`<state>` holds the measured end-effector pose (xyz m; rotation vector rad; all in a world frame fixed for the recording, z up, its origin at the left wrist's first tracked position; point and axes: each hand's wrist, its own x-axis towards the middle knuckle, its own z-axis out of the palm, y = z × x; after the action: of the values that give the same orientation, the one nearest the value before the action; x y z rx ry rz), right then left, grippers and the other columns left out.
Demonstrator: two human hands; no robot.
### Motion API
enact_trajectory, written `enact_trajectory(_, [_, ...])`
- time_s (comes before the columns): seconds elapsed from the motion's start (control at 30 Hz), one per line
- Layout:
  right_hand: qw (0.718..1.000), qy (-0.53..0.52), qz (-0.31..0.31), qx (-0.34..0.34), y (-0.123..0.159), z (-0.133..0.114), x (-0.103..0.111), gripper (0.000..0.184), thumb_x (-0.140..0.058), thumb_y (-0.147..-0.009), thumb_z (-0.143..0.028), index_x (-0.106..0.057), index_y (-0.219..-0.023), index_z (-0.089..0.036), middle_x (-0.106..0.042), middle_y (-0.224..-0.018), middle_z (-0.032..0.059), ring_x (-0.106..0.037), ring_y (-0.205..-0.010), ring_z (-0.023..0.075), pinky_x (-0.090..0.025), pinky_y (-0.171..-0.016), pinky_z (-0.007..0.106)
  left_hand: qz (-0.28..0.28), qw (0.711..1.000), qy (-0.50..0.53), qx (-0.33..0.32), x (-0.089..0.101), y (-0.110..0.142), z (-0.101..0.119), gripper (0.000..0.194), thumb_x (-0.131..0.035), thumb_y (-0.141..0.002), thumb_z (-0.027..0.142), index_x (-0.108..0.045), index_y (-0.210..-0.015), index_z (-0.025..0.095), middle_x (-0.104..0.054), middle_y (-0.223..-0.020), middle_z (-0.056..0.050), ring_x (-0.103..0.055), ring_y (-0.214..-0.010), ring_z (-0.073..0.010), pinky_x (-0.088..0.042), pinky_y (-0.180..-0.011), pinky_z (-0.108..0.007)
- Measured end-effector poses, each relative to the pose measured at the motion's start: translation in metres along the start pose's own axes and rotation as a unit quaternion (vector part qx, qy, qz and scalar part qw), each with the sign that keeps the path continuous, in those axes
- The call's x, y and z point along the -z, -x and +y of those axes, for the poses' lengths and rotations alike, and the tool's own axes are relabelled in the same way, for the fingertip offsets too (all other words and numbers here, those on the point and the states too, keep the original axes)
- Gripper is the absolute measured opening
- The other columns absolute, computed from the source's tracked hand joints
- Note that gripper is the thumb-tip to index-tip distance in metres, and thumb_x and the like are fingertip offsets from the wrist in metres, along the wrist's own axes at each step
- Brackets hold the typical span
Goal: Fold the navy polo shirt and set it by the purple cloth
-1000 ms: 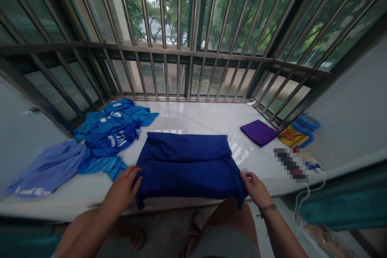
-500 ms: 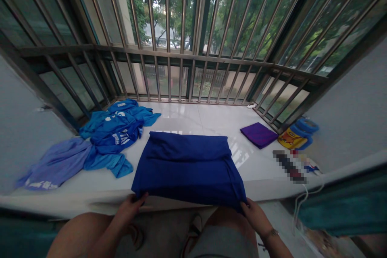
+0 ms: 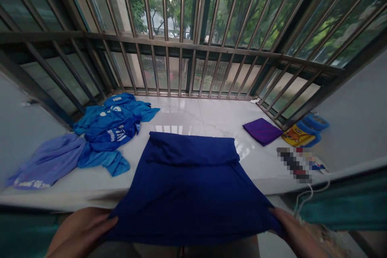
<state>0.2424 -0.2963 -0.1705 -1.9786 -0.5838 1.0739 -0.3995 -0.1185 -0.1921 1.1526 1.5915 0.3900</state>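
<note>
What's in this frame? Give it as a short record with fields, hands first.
left hand: gripping one near corner of the navy garment
right hand: gripping the other near corner
garment state: far end folded over on the sill, near end lifted past the sill edge
surface: white tiled sill, backed by steel window bars
left side: printed blue shirts in a loose heap, lavender garment
right side: folded purple cloth, yellow packet, blue coiled item
</note>
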Motion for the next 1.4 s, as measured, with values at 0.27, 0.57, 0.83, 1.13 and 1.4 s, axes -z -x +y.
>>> enact_trajectory(0.27, [0.953,-0.206,-0.023,0.219,-0.091,-0.150,-0.066,0.037,-0.051,-0.101,-0.059,-0.073,-0.105,-0.029,-0.084,-0.110,0.0101,-0.077,-0.120,0.0321,-0.061,-0.109,0.057,-0.010,0.922,0.343,-0.181,-0.023,-0.096,0.164,0.046,-0.049,-0.105,0.058,-0.070,-0.132,0.027,-0.073,-0.150,-0.013,-0.068,-0.144,-0.0290,-0.059,-0.117,-0.055])
enact_trajectory(0.57, [0.904,0.298,0.048,0.303,-0.199,-0.209,-0.177,0.053,-0.030,-0.111,-0.053,-0.070,-0.112,-0.019,-0.077,-0.102,0.0159,-0.071,-0.101,0.0306,-0.056,-0.097,0.045,0.105,0.917,-0.230,-0.310,-0.072,-0.223,0.232,0.043,-0.055,-0.104,0.053,-0.076,-0.126,0.022,-0.074,-0.145,-0.018,-0.061,-0.147,-0.0384,-0.040,-0.127,-0.063])
enact_trajectory(0.83, [0.791,0.497,-0.036,0.354,-0.195,-0.189,-0.155,0.051,-0.072,-0.102,-0.051,-0.070,-0.143,-0.020,-0.074,-0.139,0.0185,-0.069,-0.129,0.0357,-0.052,-0.108,0.043,0.001,0.848,-0.422,-0.322,-0.026,-0.247,0.213,0.048,-0.071,-0.090,0.060,-0.078,-0.120,0.023,-0.082,-0.120,-0.012,-0.075,-0.116,-0.0357,-0.056,-0.103,-0.043])
enact_trajectory(1.13, [0.696,0.509,0.010,0.506,-0.171,-0.224,-0.102,0.028,-0.067,-0.107,-0.043,-0.078,-0.119,-0.021,-0.080,-0.109,0.0127,-0.074,-0.104,0.0300,-0.056,-0.093,0.039,0.120,0.750,-0.408,-0.506,0.014,-0.182,0.251,0.033,-0.057,-0.105,0.051,-0.074,-0.106,0.023,-0.079,-0.113,-0.012,-0.073,-0.113,-0.0314,-0.052,-0.114,-0.051])
enact_trajectory(1.4, [0.689,0.522,0.016,0.503,-0.171,-0.136,-0.086,0.042,-0.060,-0.083,-0.006,-0.076,-0.120,-0.019,-0.066,-0.154,0.0185,-0.065,-0.138,0.0346,-0.052,-0.116,0.053,0.078,0.712,-0.462,-0.522,-0.038,-0.158,0.123,0.036,-0.052,-0.105,0.020,-0.072,-0.135,0.026,-0.073,-0.152,-0.009,-0.068,-0.142,-0.0275,-0.041,-0.132,-0.060])
